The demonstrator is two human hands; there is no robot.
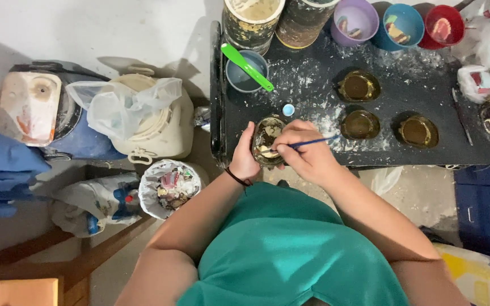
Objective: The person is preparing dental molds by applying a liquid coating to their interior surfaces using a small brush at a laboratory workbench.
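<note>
At frame centre, the left hand (244, 160) cups a small round brown-glazed mould (267, 141) while the right hand (308, 152) pinches a thin blue-handled brush (307, 143) into it, three similar moulds (360, 124) lying on the black, powder-dusted tabletop (313, 85) to the right.

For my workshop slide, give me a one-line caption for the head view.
Left hand steadies a small round mould while the right hand brushes inside it with a thin brush.
</note>
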